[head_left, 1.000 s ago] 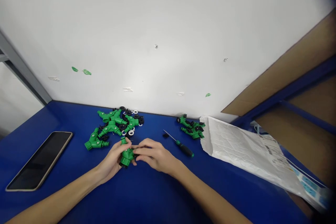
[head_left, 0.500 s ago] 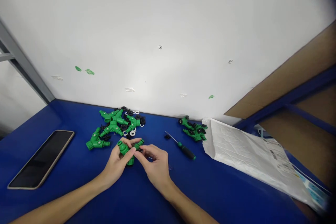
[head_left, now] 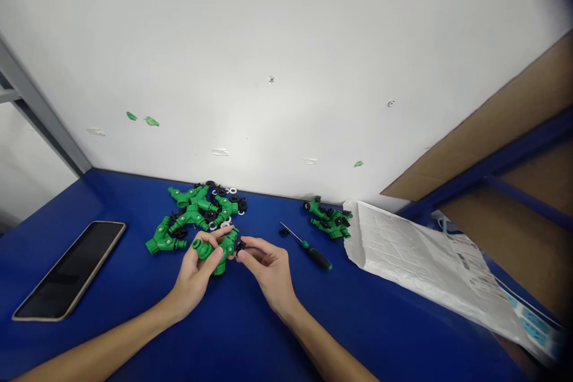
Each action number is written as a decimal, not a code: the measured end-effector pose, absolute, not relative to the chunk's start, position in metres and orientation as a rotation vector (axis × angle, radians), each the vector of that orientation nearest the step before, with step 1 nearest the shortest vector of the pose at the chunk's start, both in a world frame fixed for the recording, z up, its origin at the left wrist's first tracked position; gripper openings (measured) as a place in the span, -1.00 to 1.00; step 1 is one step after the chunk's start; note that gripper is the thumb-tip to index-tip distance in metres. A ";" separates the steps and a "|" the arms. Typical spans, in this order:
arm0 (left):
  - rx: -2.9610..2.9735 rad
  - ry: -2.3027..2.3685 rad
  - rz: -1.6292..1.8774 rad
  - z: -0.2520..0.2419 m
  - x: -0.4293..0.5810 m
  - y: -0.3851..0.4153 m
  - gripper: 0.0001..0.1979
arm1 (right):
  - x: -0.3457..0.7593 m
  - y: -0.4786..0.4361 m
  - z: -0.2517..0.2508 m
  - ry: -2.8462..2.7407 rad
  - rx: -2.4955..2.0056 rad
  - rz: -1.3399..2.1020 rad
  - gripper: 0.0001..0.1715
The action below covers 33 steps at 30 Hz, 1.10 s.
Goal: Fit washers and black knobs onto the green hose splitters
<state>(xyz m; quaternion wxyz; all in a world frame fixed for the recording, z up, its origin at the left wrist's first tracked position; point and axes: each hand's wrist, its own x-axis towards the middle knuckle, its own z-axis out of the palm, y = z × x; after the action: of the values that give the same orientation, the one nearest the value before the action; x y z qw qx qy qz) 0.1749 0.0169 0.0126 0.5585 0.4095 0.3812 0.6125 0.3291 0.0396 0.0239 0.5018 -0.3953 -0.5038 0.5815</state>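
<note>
My left hand (head_left: 197, 265) is closed around a green Y-shaped hose connector (head_left: 229, 243), one branch pointing up and away. Just right of it, my right hand (head_left: 267, 265) pinches a small black plastic part (head_left: 240, 247) between thumb and fingertips; the fingers hide some of it. The black part is close beside the connector's right side, and I cannot tell whether they touch. Beyond my left hand lies a pile of similar green connectors (head_left: 192, 215) mixed with black parts (head_left: 210, 215) and white washers (head_left: 233, 190).
A screwdriver (head_left: 317, 255) lies right of my hands, with a loose black piece (head_left: 284, 231) by its tip. Several green connectors with black parts (head_left: 331, 227) sit beside a white mailer bag (head_left: 412, 256). A phone (head_left: 71, 271) rests at left. A white wall (head_left: 268, 42) closes off the back.
My right hand has drawn slightly right, and the black part now shows between its fingertips. My left hand has moved a little left and turned the connector, exposing more of its branch.
</note>
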 end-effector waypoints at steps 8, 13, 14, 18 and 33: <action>1.065 0.827 1.416 0.011 0.172 0.014 -0.87 | 0.328 0.039 0.022 -1.152 -0.994 1.453 -0.66; 1.147 0.897 1.350 0.015 0.171 0.012 -0.87 | 0.325 0.038 0.024 -1.094 -0.972 1.491 -0.69; 1.159 0.907 1.342 0.017 0.172 0.011 -0.89 | 0.325 0.038 0.024 -1.087 -0.979 1.499 -0.68; 1.145 0.894 1.332 0.022 0.173 0.009 -0.49 | 0.326 0.038 0.024 -1.094 -0.988 1.512 -0.67; 1.256 0.784 1.123 0.018 0.174 0.007 -0.32 | 0.322 0.037 0.014 -1.181 -0.877 1.564 -0.66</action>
<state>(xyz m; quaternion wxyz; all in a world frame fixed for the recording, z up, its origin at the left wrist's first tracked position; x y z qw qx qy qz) 0.1740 0.0069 0.0175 0.5985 0.5415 0.3378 0.4842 0.3219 0.0368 0.0141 0.4768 -0.3592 -0.4835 0.6403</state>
